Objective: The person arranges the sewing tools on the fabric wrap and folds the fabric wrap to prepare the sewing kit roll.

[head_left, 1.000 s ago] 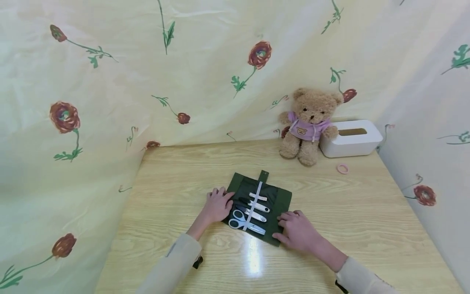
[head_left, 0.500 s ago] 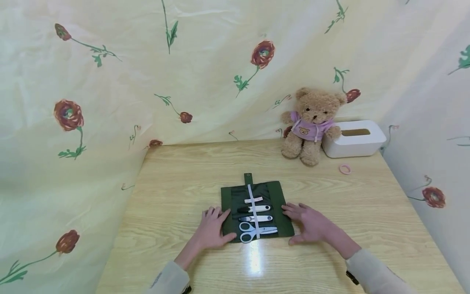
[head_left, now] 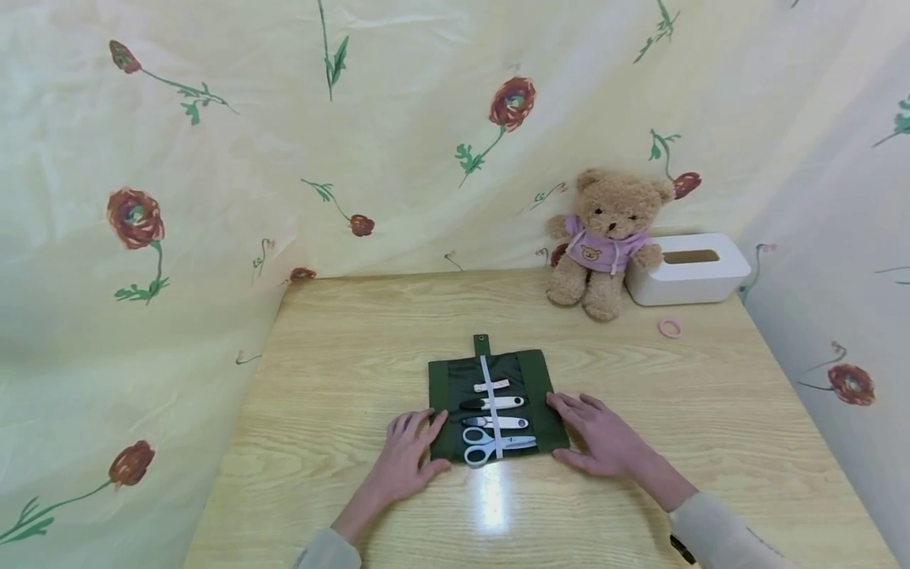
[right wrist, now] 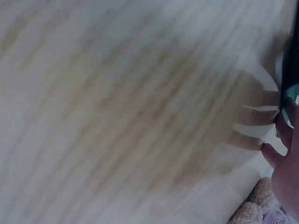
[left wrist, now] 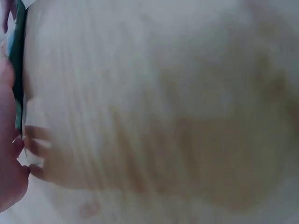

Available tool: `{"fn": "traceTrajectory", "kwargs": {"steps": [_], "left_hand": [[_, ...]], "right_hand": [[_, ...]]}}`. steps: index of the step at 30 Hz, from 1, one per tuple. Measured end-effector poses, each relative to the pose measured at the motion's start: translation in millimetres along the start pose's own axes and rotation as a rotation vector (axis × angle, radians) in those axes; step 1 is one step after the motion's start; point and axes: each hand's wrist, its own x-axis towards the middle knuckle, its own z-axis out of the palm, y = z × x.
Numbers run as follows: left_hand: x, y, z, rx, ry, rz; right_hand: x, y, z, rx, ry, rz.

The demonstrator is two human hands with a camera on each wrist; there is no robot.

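A dark green tool roll lies unrolled on the wooden table, its short snap tab pointing away from me. Under its pale elastic strip sit light blue-handled scissors, two slim white tools with dark ends, and a small whitish bar. My left hand rests at the roll's left edge, fingers spread and relaxed, thumb by the near corner. On the opposite side my right hand has its fingertips along the right edge, thumb at the near right corner. Both wrist views show only part of each hand beside the green edge.
At the back right a brown teddy bear in a purple hoodie sits against a white tissue box. A pink ring-shaped band lies in front of the box. Flower-patterned cloth hangs behind and beside the table.
The tool roll has turned from a slant to nearly square with me, its tab swinging left. Both hands shifted with it; lately the left hand has eased slightly back from its edge.
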Motion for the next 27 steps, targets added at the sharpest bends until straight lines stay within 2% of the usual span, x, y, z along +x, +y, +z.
{"fn": "traceTrajectory", "kwargs": {"steps": [3, 5, 9, 14, 20, 23, 27], "left_hand": [[-1.5, -0.2, 4.7, -0.005, 0.105, 0.057], [-1.6, -0.6, 7.0, -0.005, 0.152, 0.082], [-2.6, 0.2, 7.1, -0.037, 0.172, 0.069], [0.9, 3.6, 2.2, -0.099, 0.16, 0.001], [20.5, 5.9, -3.5, -0.138, 0.237, -0.093], [32.5, 6.8, -6.7, -0.143, 0.257, -0.175], [46.2, 7.0, -7.6, -0.128, 0.231, -0.316]], "right_hand": [[-1.3, -1.1, 3.8, -0.007, 0.025, -0.001], [-1.7, -1.5, 5.0, -0.002, 0.031, -0.007], [-2.0, -1.2, 5.8, -0.013, 0.031, -0.029], [-0.6, -1.3, 5.8, -0.014, 0.038, 0.004], [11.9, -2.6, -0.3, 0.088, 0.109, 0.111], [23.3, -2.4, -3.3, 0.138, 0.165, 0.158], [42.1, 0.2, -2.7, 0.173, 0.188, 0.249]]}}
